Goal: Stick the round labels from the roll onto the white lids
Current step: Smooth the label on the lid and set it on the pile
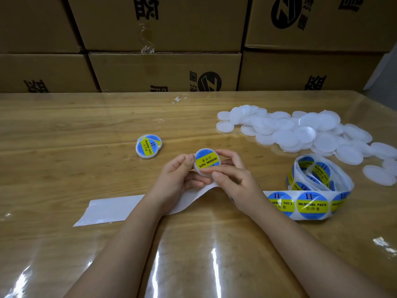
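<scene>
Around me, stacked cardboard boxes (pixel 163 69) wall off the far edge of the table (pixel 64 125). A loose heap of bare white lids (pixel 300 132) spreads over the far right. To the left of my hands, two finished lids (pixel 148 146) lie overlapping, labels up. The label roll (pixel 318 179) sits slackly coiled at my right. Its strip runs toward me and passes beneath both wrists, and the emptied backing strip (pixel 111 208) trails flat to the left. That strip humps up under my hands, right below where I work.

Both hands are curled round one lid (pixel 207 161), held just above the table at its middle. My left hand (pixel 178 177) pinches its left edge, thumb on top and fingers underneath. My right hand (pixel 232 173) has its thumb on the near rim and its fingers curved round the far right side. A label already covers the lid's face.

The lids are thin, round, milky plastic discs with shallow rims. The labels are glossy circles, blue with a yellow band reading SOLDERING PASTE. The backing is smooth white paper. The tabletop is wood grain under a shiny clear film that throws glare.
</scene>
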